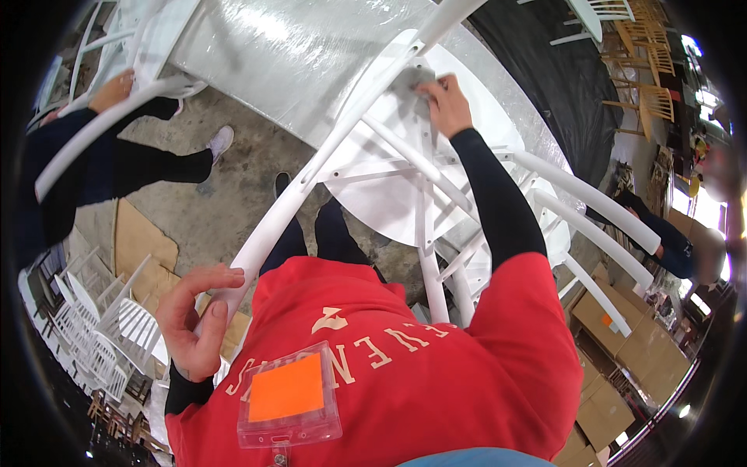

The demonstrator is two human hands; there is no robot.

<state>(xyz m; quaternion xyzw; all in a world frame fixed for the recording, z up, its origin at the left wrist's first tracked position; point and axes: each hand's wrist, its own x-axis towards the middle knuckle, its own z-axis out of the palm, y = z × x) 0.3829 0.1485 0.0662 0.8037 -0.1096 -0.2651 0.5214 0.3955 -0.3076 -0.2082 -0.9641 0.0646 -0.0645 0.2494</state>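
Chair (373, 198) upturned over counter's (257, 58) near edge, likely to expose underside; presumably steadied with left hand (194, 327) curled around leg (272, 224); at brace (424, 206) with right hand (448, 107) bent; cannot tell if pinching anything

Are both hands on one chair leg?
No, the left hand holds a long white leg, but the right hand is over the rounded white seat.

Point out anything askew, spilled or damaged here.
The nearest white chair is upside down at the film-covered worktable, legs raised, an odd pose for seating; no spill or breakage is visible.
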